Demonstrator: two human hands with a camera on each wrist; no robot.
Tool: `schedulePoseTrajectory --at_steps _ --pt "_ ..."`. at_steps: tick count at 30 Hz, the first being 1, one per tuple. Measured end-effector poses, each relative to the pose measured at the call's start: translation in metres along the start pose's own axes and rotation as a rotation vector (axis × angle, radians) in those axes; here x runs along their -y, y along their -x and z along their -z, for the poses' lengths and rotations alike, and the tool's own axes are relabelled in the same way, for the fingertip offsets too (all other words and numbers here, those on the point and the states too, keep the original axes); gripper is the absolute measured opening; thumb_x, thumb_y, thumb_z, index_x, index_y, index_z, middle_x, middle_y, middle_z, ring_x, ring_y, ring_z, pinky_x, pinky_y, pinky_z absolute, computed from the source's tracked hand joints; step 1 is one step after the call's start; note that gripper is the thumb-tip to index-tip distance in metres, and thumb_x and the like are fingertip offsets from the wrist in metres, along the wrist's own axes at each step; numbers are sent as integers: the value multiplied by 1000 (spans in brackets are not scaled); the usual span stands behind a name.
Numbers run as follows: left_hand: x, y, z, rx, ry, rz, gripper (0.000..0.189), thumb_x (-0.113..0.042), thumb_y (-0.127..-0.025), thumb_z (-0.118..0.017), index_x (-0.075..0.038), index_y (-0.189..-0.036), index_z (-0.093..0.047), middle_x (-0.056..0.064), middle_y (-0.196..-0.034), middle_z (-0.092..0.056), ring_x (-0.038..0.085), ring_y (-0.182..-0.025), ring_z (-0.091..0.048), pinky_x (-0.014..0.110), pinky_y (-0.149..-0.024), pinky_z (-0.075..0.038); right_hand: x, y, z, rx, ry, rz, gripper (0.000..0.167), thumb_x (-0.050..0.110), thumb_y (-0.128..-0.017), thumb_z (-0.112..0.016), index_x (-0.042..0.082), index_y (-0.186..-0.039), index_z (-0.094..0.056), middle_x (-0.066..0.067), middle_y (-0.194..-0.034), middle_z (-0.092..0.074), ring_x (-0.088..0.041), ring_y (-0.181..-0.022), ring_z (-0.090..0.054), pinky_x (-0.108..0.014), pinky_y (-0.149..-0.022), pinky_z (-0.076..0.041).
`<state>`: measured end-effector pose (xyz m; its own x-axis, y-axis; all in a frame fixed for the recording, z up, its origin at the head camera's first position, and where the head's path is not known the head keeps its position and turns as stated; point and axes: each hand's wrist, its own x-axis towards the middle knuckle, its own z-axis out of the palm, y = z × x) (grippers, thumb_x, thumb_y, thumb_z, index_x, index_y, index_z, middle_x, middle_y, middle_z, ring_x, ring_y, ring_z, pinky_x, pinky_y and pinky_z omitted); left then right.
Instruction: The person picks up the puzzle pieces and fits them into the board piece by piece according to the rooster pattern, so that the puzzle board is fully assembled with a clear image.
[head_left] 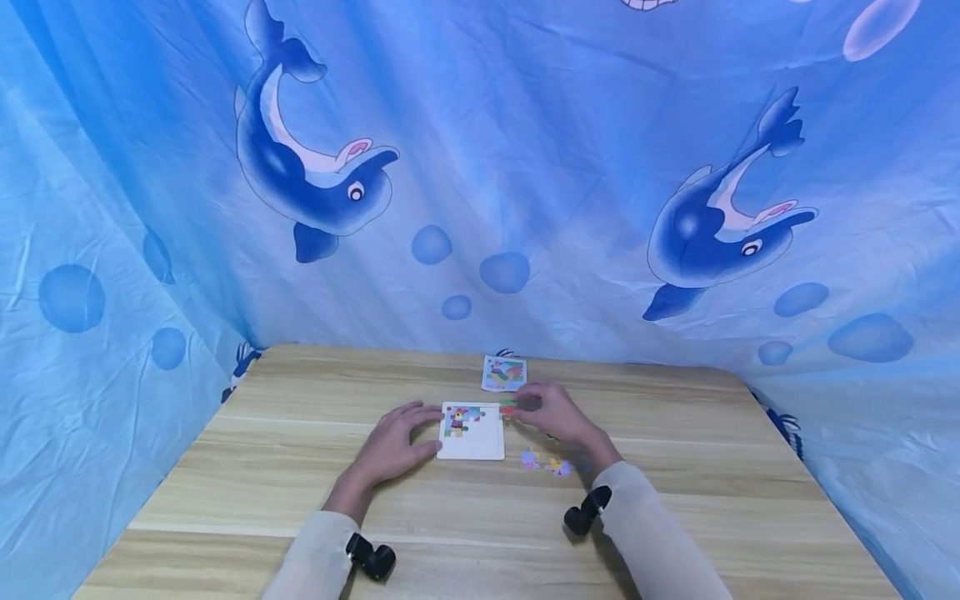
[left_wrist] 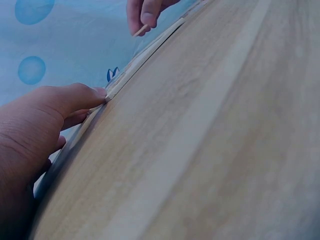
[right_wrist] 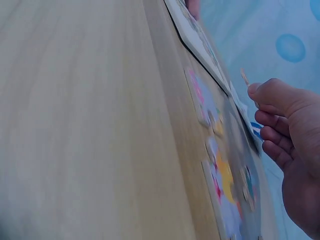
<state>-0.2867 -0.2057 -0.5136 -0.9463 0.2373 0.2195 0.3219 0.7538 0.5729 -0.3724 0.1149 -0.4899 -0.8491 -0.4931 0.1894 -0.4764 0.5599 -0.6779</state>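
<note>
A square white puzzle board (head_left: 483,442) lies on the table, with several joined picture pieces (head_left: 456,421) in its upper left part. My left hand (head_left: 397,442) rests at the board's left edge, thumb and forefinger spread apart and their tips touching it. In the left wrist view the left thumb (left_wrist: 85,96) lies at the board's corner. My right hand (head_left: 557,414) pinches a small puzzle piece (head_left: 508,410) by the board's upper right edge. From the right wrist view this piece (right_wrist: 244,76) appears edge-on between thumb and forefinger, raised above the table.
Loose puzzle pieces (head_left: 557,465) lie right of the board, partly beneath the right forearm; more show in the right wrist view (right_wrist: 222,190). Behind the board is a small picture card (head_left: 504,373). A blue dolphin-print curtain (head_left: 465,167) hangs behind the wooden table (head_left: 450,533).
</note>
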Motion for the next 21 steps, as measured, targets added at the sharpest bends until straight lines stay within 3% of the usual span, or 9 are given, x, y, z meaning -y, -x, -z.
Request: schedulePoseTrajectory --at_steps 10,21 --pt "1 0 -2 7 -1 5 51 -39 -93 -73 -24 -141 -64 0 -152 -59 35 -152 -40 66 -125 -26 12 -8 -21 61 -81 -19 30 17 -93 -76 8 -121 -75 -5 -121 -69 -23 -114 -67 -41 -101 -58" --pt "1 -1 -1 4 1 -6 51 -39 -93 -73 -23 -141 -64 0 -152 -58 35 -152 -40 68 -124 -27 13 -12 -26 62 -17 9 26 17 -93 -75 10 -118 -77 -2 -116 -67 -15 -104 -63 -34 -93 -57"
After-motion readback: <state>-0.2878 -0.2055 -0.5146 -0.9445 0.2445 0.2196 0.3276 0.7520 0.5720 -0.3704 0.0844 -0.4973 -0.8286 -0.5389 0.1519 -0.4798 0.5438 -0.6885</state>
